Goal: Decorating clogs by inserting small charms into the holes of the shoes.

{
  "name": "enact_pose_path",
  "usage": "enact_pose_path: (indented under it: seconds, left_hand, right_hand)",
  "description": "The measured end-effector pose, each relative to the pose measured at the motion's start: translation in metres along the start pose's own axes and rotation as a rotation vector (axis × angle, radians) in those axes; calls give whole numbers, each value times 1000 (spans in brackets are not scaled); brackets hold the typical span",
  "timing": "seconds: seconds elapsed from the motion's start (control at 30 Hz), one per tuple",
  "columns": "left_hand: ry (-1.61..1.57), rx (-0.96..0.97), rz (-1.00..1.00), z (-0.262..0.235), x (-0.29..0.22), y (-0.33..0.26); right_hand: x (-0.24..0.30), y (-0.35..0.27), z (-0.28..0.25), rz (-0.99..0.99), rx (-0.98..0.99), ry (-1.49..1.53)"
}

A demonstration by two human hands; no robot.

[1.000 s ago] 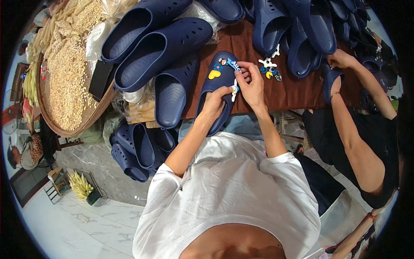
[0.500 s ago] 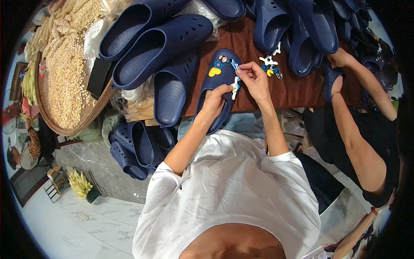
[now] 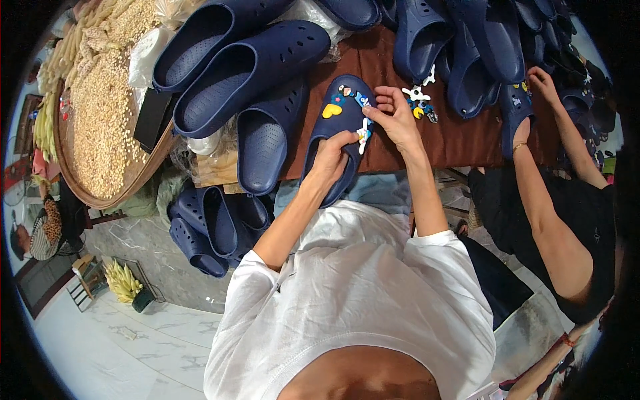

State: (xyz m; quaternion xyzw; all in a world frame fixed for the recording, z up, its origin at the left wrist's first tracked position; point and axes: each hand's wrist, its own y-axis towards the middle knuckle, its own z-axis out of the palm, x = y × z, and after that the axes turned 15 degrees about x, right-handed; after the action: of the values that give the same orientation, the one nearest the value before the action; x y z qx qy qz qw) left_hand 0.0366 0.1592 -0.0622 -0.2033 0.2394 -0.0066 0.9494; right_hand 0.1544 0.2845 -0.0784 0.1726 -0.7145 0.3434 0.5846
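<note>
A navy blue clog [image 3: 333, 110] with colourful charms on its toe lies on the brown table [image 3: 460, 137]. My left hand [image 3: 331, 158] grips the clog's heel end from below. My right hand [image 3: 395, 119] pinches a small white charm [image 3: 363, 133] against the clog's right edge. A yellow charm [image 3: 331, 110] and small blue charms sit on the toe. Loose charms [image 3: 420, 101] lie on the table just right of my right hand.
Several navy clogs [image 3: 247, 63] are piled across the table's back and left. A round woven tray of grain [image 3: 100, 127] stands at left. More clogs [image 3: 210, 227] hang below the table. Another person's hand [image 3: 541, 80] works on a clog at right.
The clog and both hands have stayed almost in place. My right fingers have shifted slightly on the white charm at the clog's edge.
</note>
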Motion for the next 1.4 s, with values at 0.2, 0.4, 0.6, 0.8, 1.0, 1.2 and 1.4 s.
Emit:
enact_pose_path:
  seconds: [0.2, 0.4, 0.6, 0.8, 1.0, 1.2, 1.4]
  left_hand:
    - [-47, 46, -43, -7, -2, -1]
    - [15, 88, -13, -6, -1, 1]
    - [42, 80, 12, -1, -1, 0]
    - [42, 95, 8, -9, 3, 3]
    - [13, 83, -9, -3, 0, 0]
    - [51, 59, -2, -1, 1, -2]
    - [36, 55, 17, 1, 2, 0]
  right_hand:
    - [7, 2, 1, 42, 30, 114]
    - [0, 1, -2, 7, 76, 119]
    - [7, 0, 11, -153, -21, 71]
    - [16, 2, 18, -321, -119, -394]
    - [20, 10, 14, -152, -57, -428]
    - [33, 12, 20, -241, -46, -355]
    - [37, 24, 16, -285, 23, -482]
